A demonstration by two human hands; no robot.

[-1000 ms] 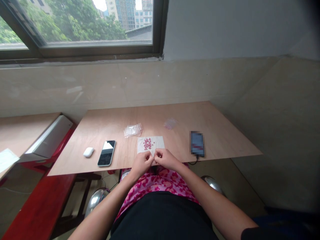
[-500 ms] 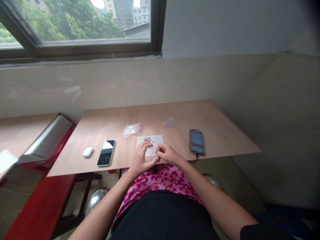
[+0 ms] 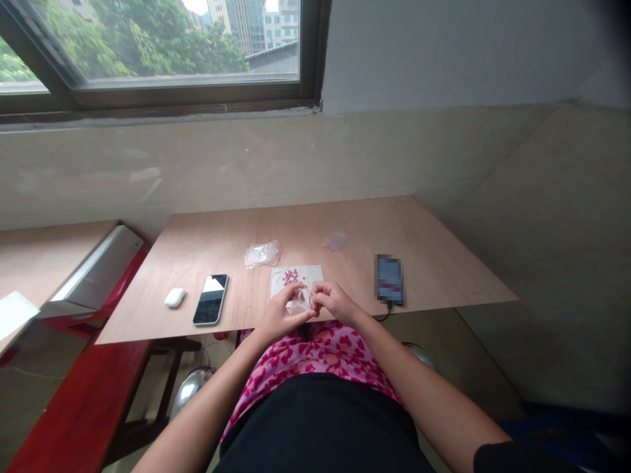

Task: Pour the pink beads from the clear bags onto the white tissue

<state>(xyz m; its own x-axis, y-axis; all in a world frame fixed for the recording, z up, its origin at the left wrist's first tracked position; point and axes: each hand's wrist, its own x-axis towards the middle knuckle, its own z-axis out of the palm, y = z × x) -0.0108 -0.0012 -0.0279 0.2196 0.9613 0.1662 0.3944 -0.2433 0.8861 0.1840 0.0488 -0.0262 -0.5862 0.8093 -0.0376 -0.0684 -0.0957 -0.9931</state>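
Small red-pink beads point(image 3: 290, 276) lie on a white sheet point(image 3: 313, 270) near the table's front edge. Over the sheet's near part, a small clear plastic bag point(image 3: 302, 301) shows between my two hands. My left hand point(image 3: 288, 313) holds the bag's left side between curved thumb and fingers. My right hand point(image 3: 332, 301) is closed in a pinch at the bag's right side. Behind the sheet lie a stack of clear bags point(image 3: 262, 253) and, further right, another clear bag point(image 3: 336, 240) with tiny things in it.
On the wooden table point(image 3: 365, 230) are a phone point(image 3: 211, 299) and a white earphone case point(image 3: 175, 298) at left. A second phone point(image 3: 389, 280) with a cable lies at right. A red bench point(image 3: 83, 407) stands at lower left.
The clear bag between my hands now shows more plainly. My left fingers have moved slightly closer to my right hand. The whole view has shifted a little.
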